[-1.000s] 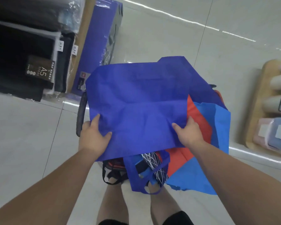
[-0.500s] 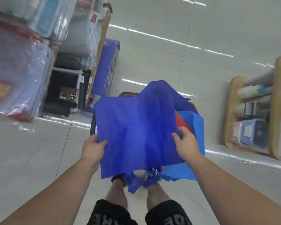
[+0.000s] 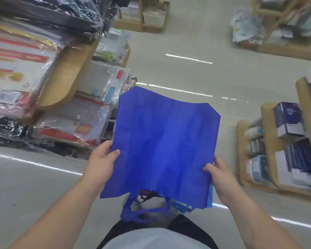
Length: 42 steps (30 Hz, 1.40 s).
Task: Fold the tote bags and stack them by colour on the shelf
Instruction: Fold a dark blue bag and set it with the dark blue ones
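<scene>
Head view: a blue bag (image 3: 165, 144) is held out flat above the floor (image 3: 187, 42), between two aisles. The left hand (image 3: 102, 162) pinches its left edge, thumb on top, with the fingers hidden under the cloth. The right hand (image 3: 221, 175) grips the right edge near the lower corner in the same way. The handles (image 3: 144, 212) hang from the near edge. A lighter blue strip (image 3: 209, 198) under the right corner may be another bag. A shelf (image 3: 66, 76) of wrapped packs stands to the left.

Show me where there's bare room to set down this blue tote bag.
Free: the glossy tiled floor ahead, between the left wooden shelves and the right wooden racks. Crowded: both hold packed goods, plastic-wrapped packs left, boxes right.
</scene>
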Each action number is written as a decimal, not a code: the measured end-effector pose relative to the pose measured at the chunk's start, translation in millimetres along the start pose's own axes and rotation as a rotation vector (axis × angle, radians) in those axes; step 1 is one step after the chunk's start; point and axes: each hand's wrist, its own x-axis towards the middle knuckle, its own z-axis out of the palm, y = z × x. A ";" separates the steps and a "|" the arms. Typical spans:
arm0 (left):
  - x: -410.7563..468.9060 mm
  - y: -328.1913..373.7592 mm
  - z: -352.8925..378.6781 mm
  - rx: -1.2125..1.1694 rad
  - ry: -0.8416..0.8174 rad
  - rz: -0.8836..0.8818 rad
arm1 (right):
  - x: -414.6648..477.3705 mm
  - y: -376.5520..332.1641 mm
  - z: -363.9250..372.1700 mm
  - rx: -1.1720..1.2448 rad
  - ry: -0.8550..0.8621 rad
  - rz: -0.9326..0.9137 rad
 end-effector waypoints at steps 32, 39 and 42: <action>-243.6 -144.9 -576.2 -0.458 0.962 0.193 | -256.3 -68.3 569.9 -0.584 -0.736 -0.697; -211.5 -98.5 -680.3 -0.184 0.843 0.184 | -285.6 -136.6 700.3 -1.065 -0.994 -0.972; -178.2 -67.8 -709.1 0.000 0.664 0.168 | -291.1 -167.7 765.1 -1.251 -1.160 -1.083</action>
